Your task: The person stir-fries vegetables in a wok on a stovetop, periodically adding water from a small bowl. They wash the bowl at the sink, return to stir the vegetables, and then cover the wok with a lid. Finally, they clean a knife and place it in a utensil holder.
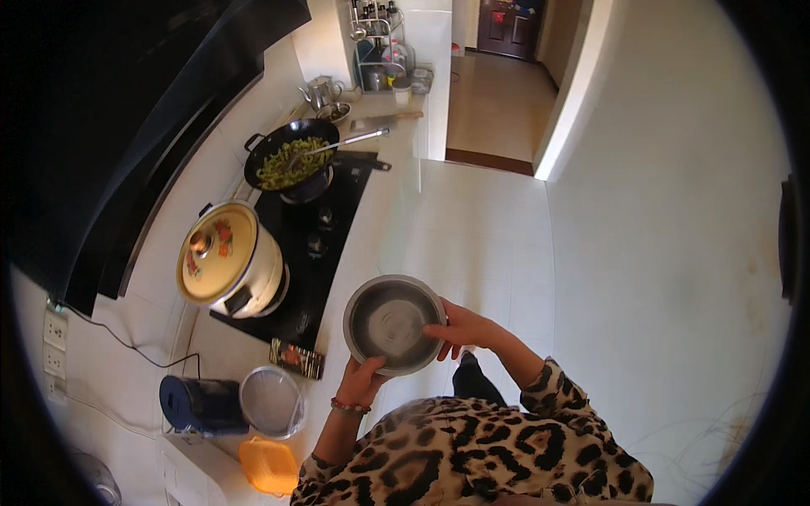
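Note:
A round grey metal bowl [389, 319] is held in front of my body, its inside bare. My left hand [361, 382] grips its near left rim, thumb over the edge. On the right side my right hand [465, 326] holds the rim, with the thumb reaching inside and the fingers beneath. To the left, a black wok [253, 166] on the gas hob [297, 237] contains chopped green food [278, 167]. A metal-handled spatula [348, 141] rests in it. Nearer on the hob stands a lidded cream enamel pot [266, 278] with a flower pattern.
On the counter are a cleaver [380, 121], a metal kettle [321, 92], a small box [297, 358], a clear round container [272, 401], a dark blue container [202, 405] and an orange plastic basket [269, 465]. A range hood [158, 145] overhangs the hob. A doorway [500, 107] opens ahead.

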Demonstrator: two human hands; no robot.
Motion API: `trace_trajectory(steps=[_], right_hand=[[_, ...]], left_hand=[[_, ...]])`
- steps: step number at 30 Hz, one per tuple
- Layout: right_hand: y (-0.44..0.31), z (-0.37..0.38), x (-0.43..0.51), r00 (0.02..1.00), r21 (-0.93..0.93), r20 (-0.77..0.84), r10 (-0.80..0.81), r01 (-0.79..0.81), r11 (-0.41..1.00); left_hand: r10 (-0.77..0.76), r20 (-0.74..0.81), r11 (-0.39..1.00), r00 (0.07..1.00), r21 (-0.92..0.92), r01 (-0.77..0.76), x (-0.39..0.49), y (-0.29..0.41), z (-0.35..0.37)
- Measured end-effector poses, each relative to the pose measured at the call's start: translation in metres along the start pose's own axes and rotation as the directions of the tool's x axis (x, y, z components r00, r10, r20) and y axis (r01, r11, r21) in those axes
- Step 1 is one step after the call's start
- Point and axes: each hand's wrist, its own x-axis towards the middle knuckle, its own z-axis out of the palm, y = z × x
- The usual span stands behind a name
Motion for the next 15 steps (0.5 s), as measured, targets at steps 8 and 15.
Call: trace_trajectory(steps=[8,15], right_hand=[[-0.086,-0.18,0.12,0.946,0.052,0.321,-0.045,0.029,0.998],[-0.187,-0.266,0.244,0.914,0.064,0.38,-0.14,0.125,0.99]], left_hand=[[0.223,-0.21,0.974,0.952,0.018,-0.225,0.152,0.045,0.097],[0.467,-0.126,0.882,0.875,-0.01,-0.472,0.239,0.131,0.141]])
